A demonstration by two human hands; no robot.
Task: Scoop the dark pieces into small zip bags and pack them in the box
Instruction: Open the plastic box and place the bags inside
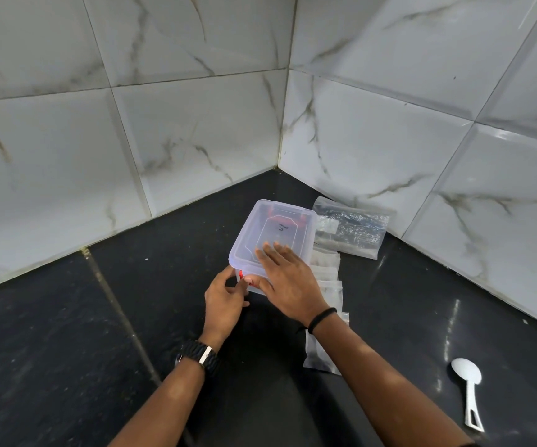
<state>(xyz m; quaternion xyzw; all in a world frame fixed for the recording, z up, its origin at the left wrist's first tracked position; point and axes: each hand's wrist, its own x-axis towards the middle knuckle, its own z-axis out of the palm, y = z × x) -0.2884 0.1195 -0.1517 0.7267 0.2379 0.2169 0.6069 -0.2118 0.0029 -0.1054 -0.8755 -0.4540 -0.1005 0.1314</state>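
Pressing flat on the lid, the right hand (288, 275) steadies the box (272, 233) on the surface (67, 333) so the left hand (225, 300) can pinch its red latch (241, 275); bags (325, 285) lie beside it.

My box (270, 233) is frosted, see-through plastic with a smooth lid. Thin, crinkly clear plastic bags (349, 232) beside it. Table (67, 333) is dark polished stone, glossy. Walls (163, 108) are shiny marbled tile. Spoon (468, 387): matt white plastic.
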